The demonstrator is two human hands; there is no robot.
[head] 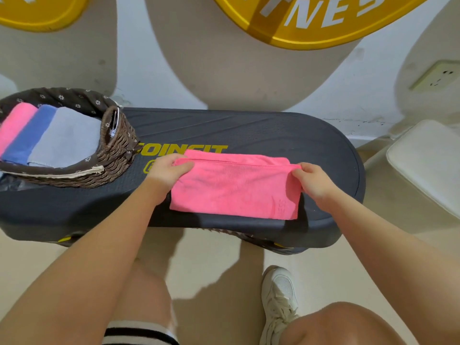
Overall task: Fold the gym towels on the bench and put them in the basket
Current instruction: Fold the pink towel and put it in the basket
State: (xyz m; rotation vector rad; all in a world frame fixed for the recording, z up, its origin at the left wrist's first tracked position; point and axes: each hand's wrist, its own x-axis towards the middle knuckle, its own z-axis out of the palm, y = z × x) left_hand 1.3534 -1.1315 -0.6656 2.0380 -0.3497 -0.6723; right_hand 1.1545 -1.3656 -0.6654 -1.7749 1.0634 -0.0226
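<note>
Pink towel lies folded on the desk, right of centre, near edge flush with the desk's 6 o'clock rim. Left hand pinches the towel's far-left corner, thumb over cloth: grip closed on towel. Right hand pinches the far-right corner likewise, grip closed on towel. Upper fold edge runs taut between both hands. Basket, brown wicker with flowered lining, stands on the desk at 9 o'clock from the towel, apart from it. Inside, three folded towels side by side: pink, blue, grey. White shoe on floor at 6 o'clock.
</note>
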